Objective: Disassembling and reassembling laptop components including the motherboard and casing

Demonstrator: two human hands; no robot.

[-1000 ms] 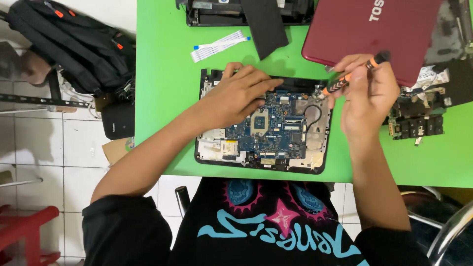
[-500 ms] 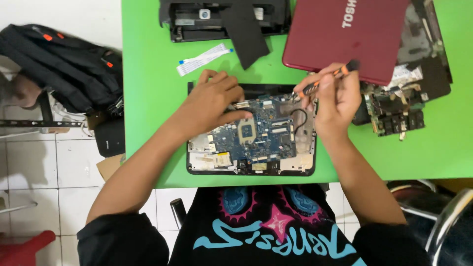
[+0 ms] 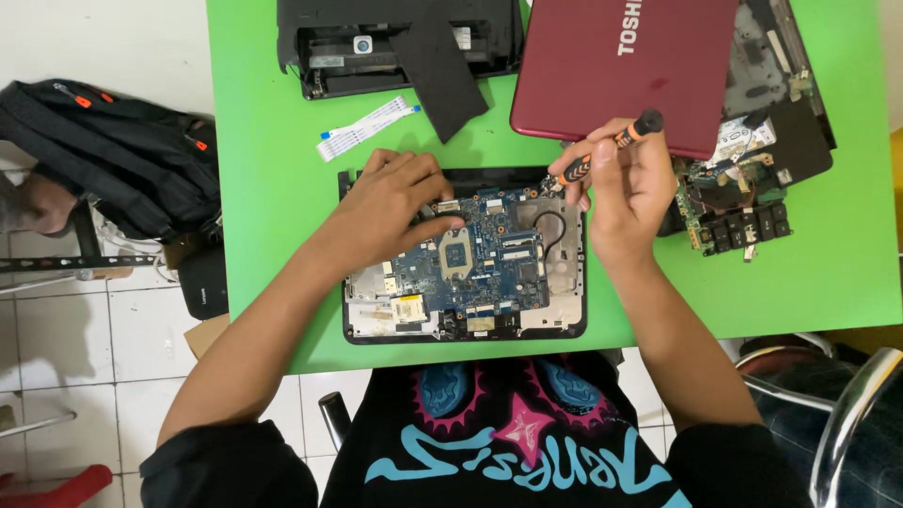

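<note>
The open laptop base lay on the green table with its blue motherboard exposed and still seated; the covers were already off. The left hand rested flat on the board's upper left, fingers loosely spread, holding nothing. The right hand pinched an orange-and-black screwdriver, tip at the base's upper right corner. Judged from this, board removal remained. A red lid lay just beyond.

view: head, single | position: above the green surface | facing: almost straight down | range: close, arm's length | frame: opened laptop base central, wearer's torso at bottom edge, tiled floor at left
</note>
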